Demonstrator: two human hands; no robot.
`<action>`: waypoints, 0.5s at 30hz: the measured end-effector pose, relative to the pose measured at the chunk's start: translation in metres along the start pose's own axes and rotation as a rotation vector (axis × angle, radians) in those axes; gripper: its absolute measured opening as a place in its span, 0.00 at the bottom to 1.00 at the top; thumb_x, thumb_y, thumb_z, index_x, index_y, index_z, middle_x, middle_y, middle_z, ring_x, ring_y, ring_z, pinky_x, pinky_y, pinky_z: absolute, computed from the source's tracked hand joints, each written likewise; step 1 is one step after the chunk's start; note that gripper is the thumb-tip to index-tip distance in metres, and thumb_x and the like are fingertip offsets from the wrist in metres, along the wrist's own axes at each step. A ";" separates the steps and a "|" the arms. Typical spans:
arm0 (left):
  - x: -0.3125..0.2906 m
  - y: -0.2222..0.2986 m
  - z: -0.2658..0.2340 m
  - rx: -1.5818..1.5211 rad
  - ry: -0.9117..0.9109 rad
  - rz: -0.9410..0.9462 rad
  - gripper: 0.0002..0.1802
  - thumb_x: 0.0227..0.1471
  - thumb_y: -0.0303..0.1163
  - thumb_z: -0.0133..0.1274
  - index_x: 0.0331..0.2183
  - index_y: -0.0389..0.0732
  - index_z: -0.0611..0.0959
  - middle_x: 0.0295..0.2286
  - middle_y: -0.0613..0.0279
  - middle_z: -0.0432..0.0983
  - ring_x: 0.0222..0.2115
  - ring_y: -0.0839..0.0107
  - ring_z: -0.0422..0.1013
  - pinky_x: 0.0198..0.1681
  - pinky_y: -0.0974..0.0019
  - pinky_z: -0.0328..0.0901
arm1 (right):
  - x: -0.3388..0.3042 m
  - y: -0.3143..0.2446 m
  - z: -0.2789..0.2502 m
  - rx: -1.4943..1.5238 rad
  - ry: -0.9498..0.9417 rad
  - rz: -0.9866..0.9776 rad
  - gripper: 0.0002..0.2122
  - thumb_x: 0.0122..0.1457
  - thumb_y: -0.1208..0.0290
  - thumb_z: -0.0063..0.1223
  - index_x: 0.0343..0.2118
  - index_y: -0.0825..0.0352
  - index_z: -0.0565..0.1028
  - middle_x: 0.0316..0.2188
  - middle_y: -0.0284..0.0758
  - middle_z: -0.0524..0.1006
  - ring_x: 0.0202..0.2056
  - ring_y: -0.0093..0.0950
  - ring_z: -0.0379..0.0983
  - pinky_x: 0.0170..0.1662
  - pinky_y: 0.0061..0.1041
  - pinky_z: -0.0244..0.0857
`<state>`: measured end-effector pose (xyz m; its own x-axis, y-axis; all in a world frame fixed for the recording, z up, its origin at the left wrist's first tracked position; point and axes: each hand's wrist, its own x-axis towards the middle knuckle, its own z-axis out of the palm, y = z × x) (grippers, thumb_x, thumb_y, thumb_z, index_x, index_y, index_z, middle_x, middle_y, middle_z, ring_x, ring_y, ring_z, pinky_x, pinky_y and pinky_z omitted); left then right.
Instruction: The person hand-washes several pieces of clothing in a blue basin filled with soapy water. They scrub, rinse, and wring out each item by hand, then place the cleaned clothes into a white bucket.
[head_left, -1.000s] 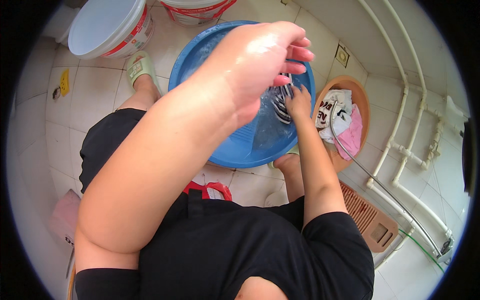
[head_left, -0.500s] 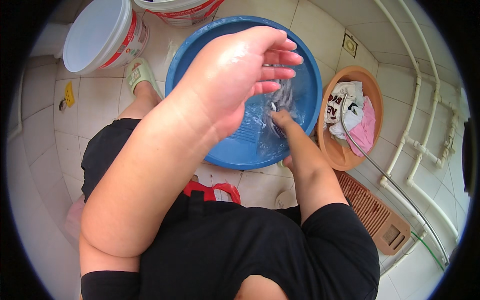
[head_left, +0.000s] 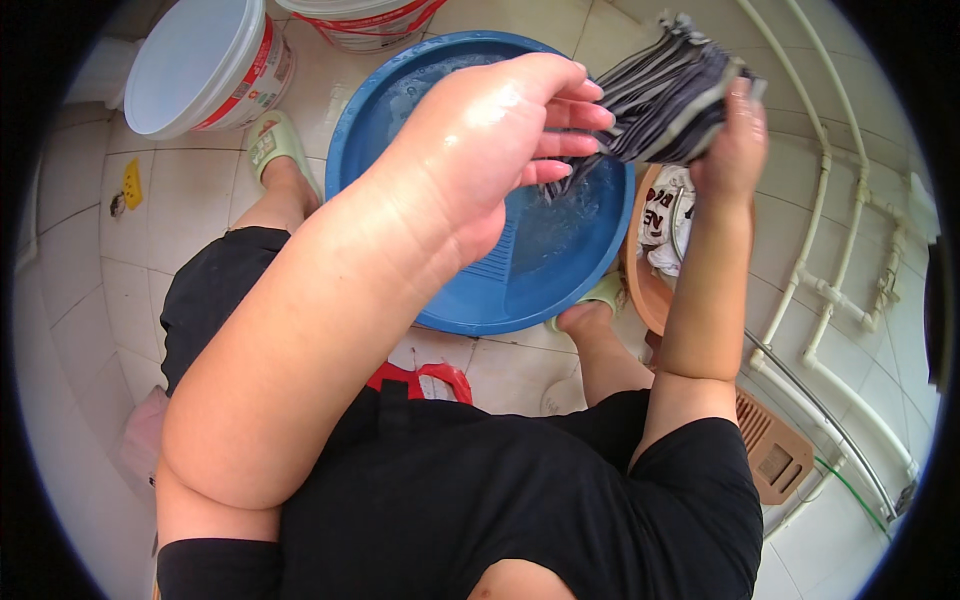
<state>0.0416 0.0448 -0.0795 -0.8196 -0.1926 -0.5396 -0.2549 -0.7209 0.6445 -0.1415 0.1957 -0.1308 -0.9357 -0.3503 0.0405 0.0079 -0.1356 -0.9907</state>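
A wet striped cloth (head_left: 660, 100), dark and light grey, hangs raised over the far right rim of the blue basin (head_left: 335, 150). Its right end is gripped by my right hand (head_left: 735, 140), fingers closed around the bunched fabric. My left hand (head_left: 500, 140) is held high above the basin, wet, with its fingers loosely curled and apart and nothing in them. The cloth's left edge passes behind those fingertips; whether they touch cannot be told. Cloudy water (head_left: 570, 220) and a ribbed washboard part (head_left: 490, 265) show inside the basin.
An orange tub (head_left: 648, 295) with white clothes (head_left: 662, 215) stands right of the basin, partly behind my right arm. White buckets (head_left: 190, 70) (head_left: 370, 25) sit at the far left. A brown washboard (head_left: 775, 450) lies near the wall pipes (head_left: 815, 220).
My right hand has risen out of the basin water, up and to the right, bringing the striped cloth with it. My left hand has barely moved.
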 end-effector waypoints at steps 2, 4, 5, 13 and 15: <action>0.001 0.004 0.005 -0.016 -0.005 -0.007 0.15 0.51 0.39 0.42 0.34 0.39 0.75 0.33 0.59 0.73 0.35 0.71 0.69 0.38 0.70 0.61 | -0.008 -0.038 0.006 0.056 -0.023 -0.133 0.11 0.59 0.69 0.38 0.38 0.72 0.68 0.33 0.38 0.74 0.33 0.29 0.72 0.39 0.26 0.68; 0.002 0.005 0.004 -0.038 0.006 -0.002 0.14 0.51 0.39 0.42 0.34 0.39 0.75 0.33 0.58 0.74 0.35 0.71 0.69 0.38 0.70 0.62 | -0.010 -0.043 0.011 0.056 -0.013 -0.239 0.10 0.58 0.71 0.40 0.37 0.72 0.68 0.33 0.38 0.74 0.32 0.28 0.73 0.37 0.25 0.68; 0.003 0.005 0.004 -0.050 0.005 0.001 0.14 0.51 0.39 0.42 0.34 0.39 0.75 0.33 0.58 0.74 0.35 0.70 0.69 0.38 0.70 0.62 | -0.006 -0.033 0.005 0.037 -0.003 -0.262 0.09 0.55 0.74 0.46 0.37 0.71 0.68 0.31 0.36 0.74 0.31 0.25 0.72 0.35 0.22 0.67; 0.002 0.004 -0.002 -0.099 0.020 -0.002 0.13 0.49 0.38 0.44 0.31 0.38 0.75 0.31 0.59 0.73 0.32 0.72 0.68 0.36 0.72 0.61 | -0.026 0.117 -0.032 -1.368 -0.486 0.174 0.20 0.46 0.71 0.49 0.45 0.61 0.65 0.35 0.48 0.72 0.39 0.41 0.69 0.42 0.34 0.62; 0.003 0.003 -0.001 -0.128 0.035 -0.001 0.10 0.46 0.37 0.45 0.27 0.40 0.75 0.28 0.63 0.74 0.28 0.76 0.67 0.33 0.73 0.60 | -0.036 0.168 -0.060 -1.589 -0.751 0.444 0.21 0.43 0.67 0.53 0.43 0.62 0.67 0.39 0.46 0.71 0.41 0.41 0.68 0.44 0.35 0.62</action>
<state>0.0390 0.0416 -0.0802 -0.8003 -0.2132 -0.5604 -0.1863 -0.7999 0.5705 -0.1276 0.2417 -0.3065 -0.6134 -0.4694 -0.6351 -0.5436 0.8343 -0.0917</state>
